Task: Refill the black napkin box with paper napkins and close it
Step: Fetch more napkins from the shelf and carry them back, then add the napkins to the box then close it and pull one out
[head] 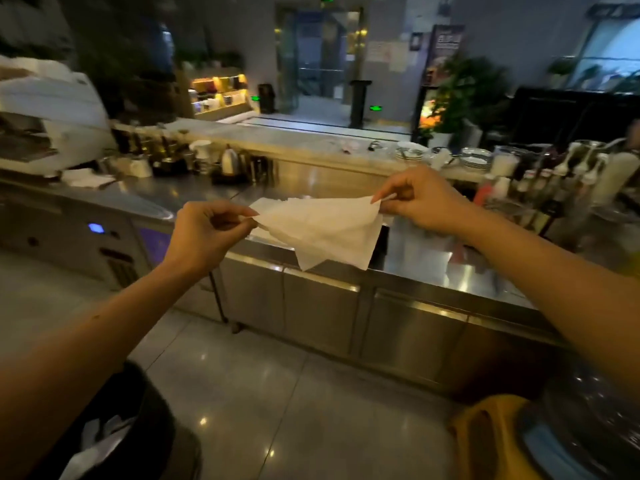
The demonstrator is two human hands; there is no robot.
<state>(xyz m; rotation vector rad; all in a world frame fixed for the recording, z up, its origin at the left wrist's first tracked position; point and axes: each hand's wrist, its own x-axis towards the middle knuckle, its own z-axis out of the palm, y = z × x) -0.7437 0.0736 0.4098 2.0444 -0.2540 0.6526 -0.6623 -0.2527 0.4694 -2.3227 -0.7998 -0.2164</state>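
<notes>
You pinch the paper napkin taut, left hand and right hand each nipping a corner, its long axis hand to hand. The black napkin box lies just behind the napkin (mostly hidden), nearer your right hand.

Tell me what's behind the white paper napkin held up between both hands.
Behind the white paper napkin: the steel counter and a dark shape at its right edge, mostly covered, so unidentifiable.

Black napkin box mostly hidden.
</notes>
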